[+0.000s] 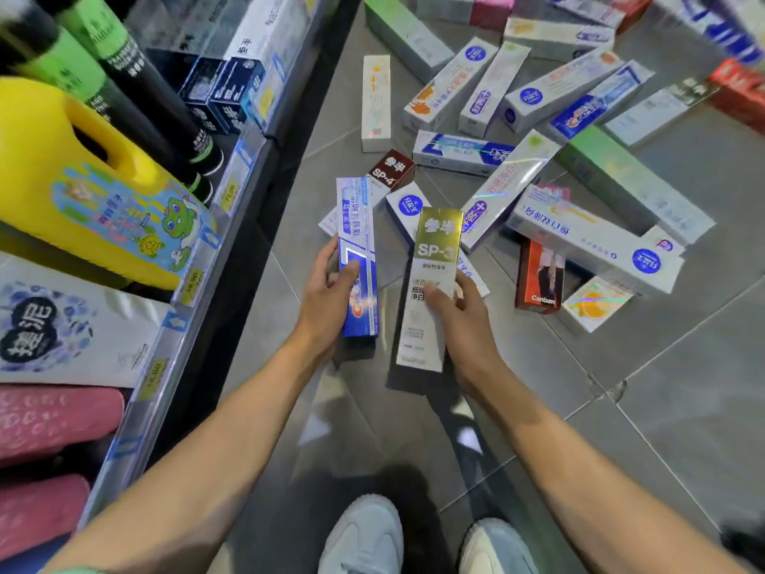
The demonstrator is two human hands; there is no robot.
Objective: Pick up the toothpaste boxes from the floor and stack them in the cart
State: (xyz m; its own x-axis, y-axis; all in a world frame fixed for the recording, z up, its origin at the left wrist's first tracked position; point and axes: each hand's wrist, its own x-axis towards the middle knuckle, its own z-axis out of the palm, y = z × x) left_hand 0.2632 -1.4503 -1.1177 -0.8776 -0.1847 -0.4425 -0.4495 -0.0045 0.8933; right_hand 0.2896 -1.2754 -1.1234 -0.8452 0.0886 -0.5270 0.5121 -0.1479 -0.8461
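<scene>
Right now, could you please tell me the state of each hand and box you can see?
left hand: grips the blue box, lifted.
right hand: grips the gold SP-3 box, lifted.
SP-4 box: lying on the floor.
red Canban box: on the floor, untouched.

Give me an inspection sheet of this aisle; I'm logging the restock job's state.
Surface: grey tiled floor, glossy.
Job's things: blue toothpaste box and gold-topped SP-3 box held up; pile of toothpaste boxes scattered on the floor, some overlapping.
Clutter: nothing seen beyond the boxes.
Grippers: left hand grips the blue box; right hand grips the SP-3 box.
Cables: nothing seen.
Surroundings: store shelf on the left with yellow jug; cart not in view.
</scene>
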